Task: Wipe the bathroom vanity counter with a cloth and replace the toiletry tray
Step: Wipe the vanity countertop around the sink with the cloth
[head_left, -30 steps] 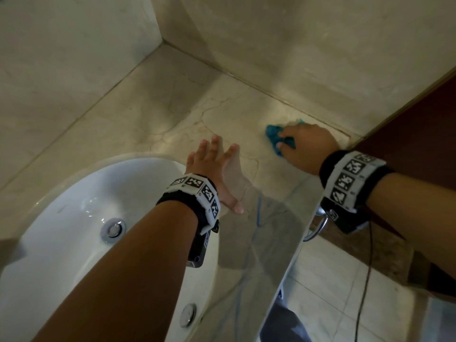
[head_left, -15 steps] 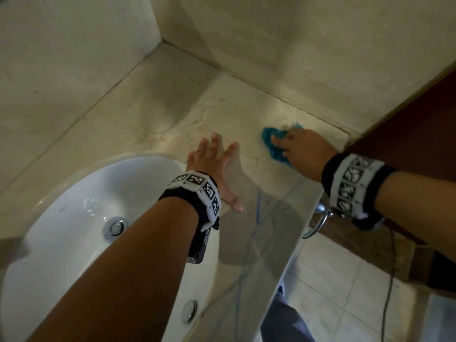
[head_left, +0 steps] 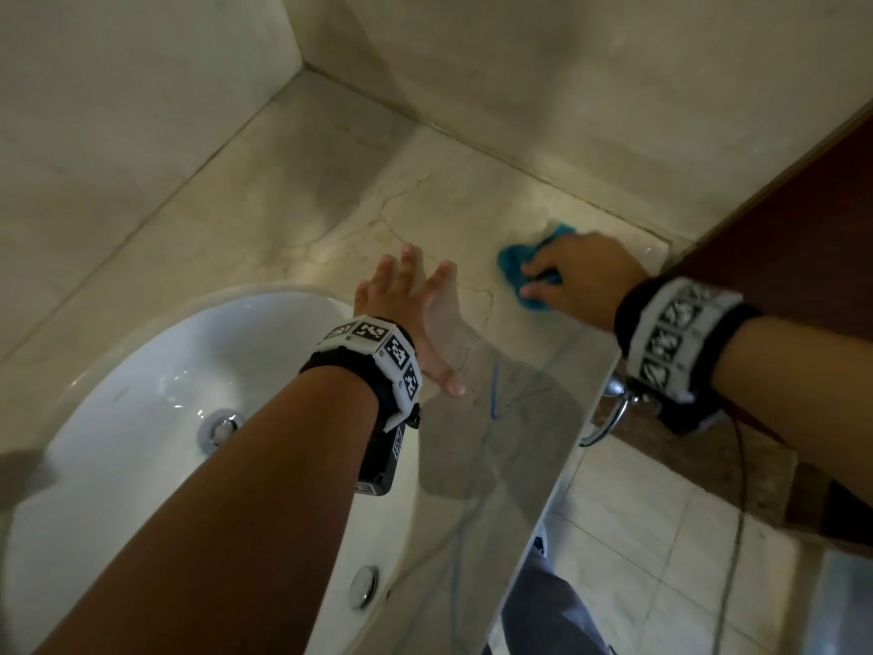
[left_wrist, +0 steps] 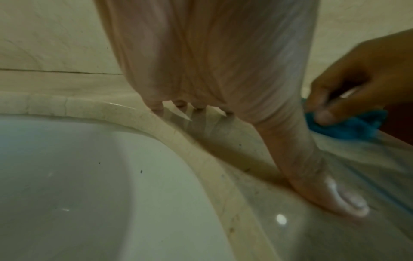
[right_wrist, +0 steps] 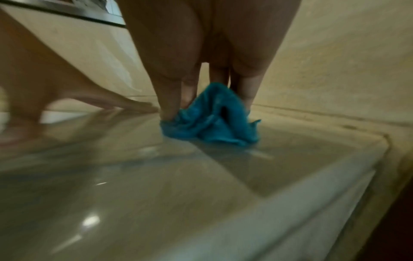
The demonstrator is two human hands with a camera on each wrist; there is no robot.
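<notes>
A crumpled teal cloth (head_left: 517,267) lies on the beige marble counter (head_left: 453,196) near its right end, close to the back wall. My right hand (head_left: 574,278) grips the cloth (right_wrist: 212,118) with curled fingers and presses it onto the stone. My left hand (head_left: 411,304) rests flat on the counter just right of the sink, fingers spread and straight, thumb (left_wrist: 339,199) pressed on the glossy surface. From the left wrist view the cloth (left_wrist: 348,128) and the right hand's fingers (left_wrist: 328,113) show at the right. No toiletry tray is in view.
A white oval basin (head_left: 141,418) with a metal drain (head_left: 219,427) is set into the counter at the left. Walls close the back and left. The counter's front edge (head_left: 567,456) drops to a tiled floor. A chrome ring (head_left: 609,418) hangs below; a dark wooden door (head_left: 793,229) stands at right.
My right hand has slid the cloth a short way along the counter near the back wall, in a small wiping stroke. My left hand has stayed planted beside the sink.
</notes>
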